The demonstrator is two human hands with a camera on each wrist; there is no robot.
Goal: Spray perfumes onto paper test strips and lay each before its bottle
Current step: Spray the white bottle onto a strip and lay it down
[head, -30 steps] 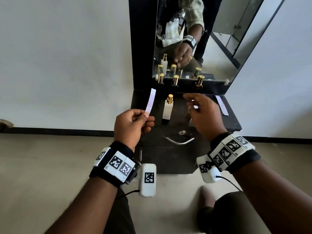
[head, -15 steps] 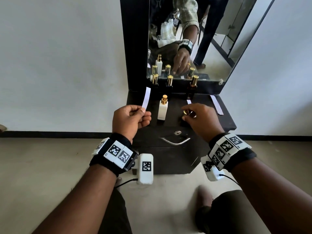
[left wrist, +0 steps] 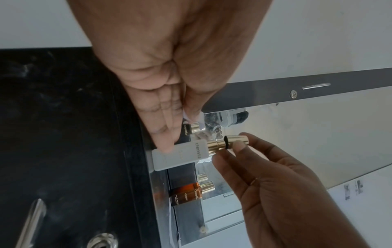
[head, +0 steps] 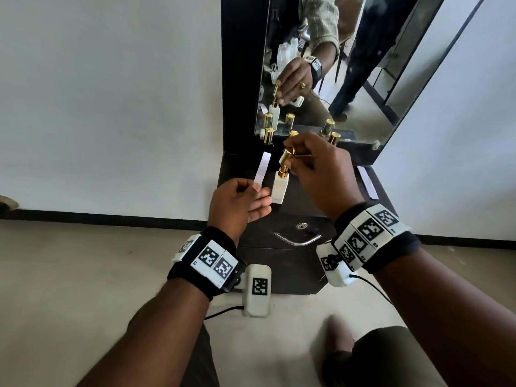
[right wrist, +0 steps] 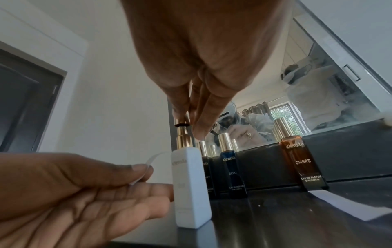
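A white perfume bottle (head: pixel 279 189) stands on the black shelf (head: pixel 304 202); its gold sprayer is bare. My right hand (head: pixel 289 160) pinches the gold cap (head: pixel 287 156) just above that sprayer, tilted, with its open end down. In the left wrist view the cap (left wrist: pixel 236 141) sits at the sprayer's tip, partly over it. My left hand (head: pixel 255 191) pinches a white paper strip (head: pixel 262 170) between thumb and forefinger, left of the bottle. Its other fingers are stretched out against the bottle's side (right wrist: pixel 188 184). The strip (right wrist: pixel 152 159) curves up behind the thumb.
A dark bottle (right wrist: pixel 206 169), a blue bottle (right wrist: pixel 232 171) and an amber bottle (right wrist: pixel 301 161), all with gold caps, stand in a row against the mirror (head: pixel 349 65). Another strip (right wrist: pixel 350 208) lies before the amber bottle. A drawer handle (head: pixel 297 238) sits below the shelf's front edge.
My right hand dropped to the shelf, took up the gold cap and carried it left over the white bottle's sprayer. My left hand kept the strip and reached its fingers to the bottle.
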